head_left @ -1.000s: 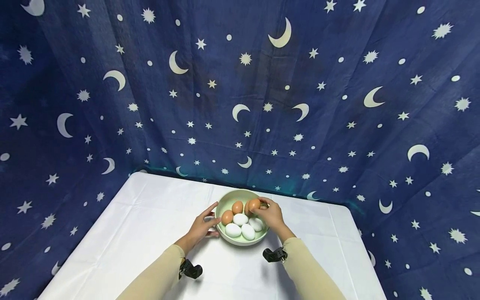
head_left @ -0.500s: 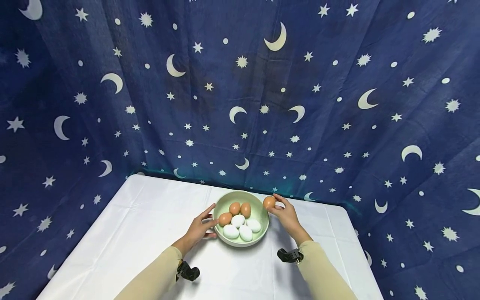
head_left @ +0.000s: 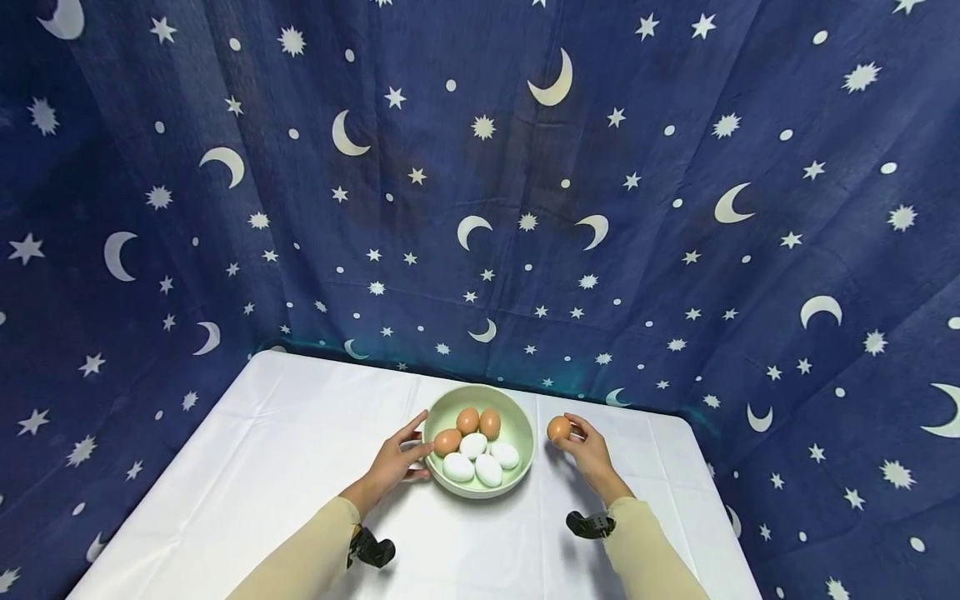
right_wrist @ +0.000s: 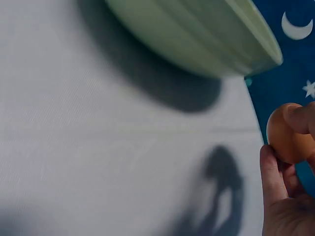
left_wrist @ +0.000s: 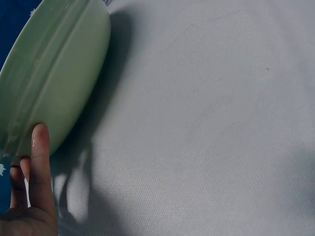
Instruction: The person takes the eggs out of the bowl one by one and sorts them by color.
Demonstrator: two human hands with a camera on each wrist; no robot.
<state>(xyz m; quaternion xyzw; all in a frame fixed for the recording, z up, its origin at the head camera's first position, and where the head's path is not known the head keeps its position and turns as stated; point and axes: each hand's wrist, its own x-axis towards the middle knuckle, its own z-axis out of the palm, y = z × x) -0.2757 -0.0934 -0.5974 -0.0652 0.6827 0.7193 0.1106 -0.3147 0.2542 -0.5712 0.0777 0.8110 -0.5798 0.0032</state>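
"Right hand [head_left: 588, 454] first: what's it got?"

"A smooth brown egg [head_left: 558, 428], pinched between thumb and fingertips! It's outside the round pale-green bowl [head_left: 519, 423], just beyond its right side, over the white tablecloth [head_left: 285, 483]."

"Touching the cloth?"

"Can't tell from the head view. On the right wrist camera, the hand's shadow falls on the cloth, apart from the fingers."

"And the left hand [head_left: 390, 467]?"

"Spread wide at the bowl's left side, digits against it, wrapped round nothing!"

"Inside the bowl?"

"Three brown eggs [head_left: 467, 421] along the left and far side of the cluster, four glossy white eggs [head_left: 458, 467] nearer the person!"

"And the setting?"

"Beige sleeves [head_left: 307, 546], a black device [head_left: 371, 548] at each wrist, and a dark-blue curtain [head_left: 420, 125] of pale moons and stars behind the table!"
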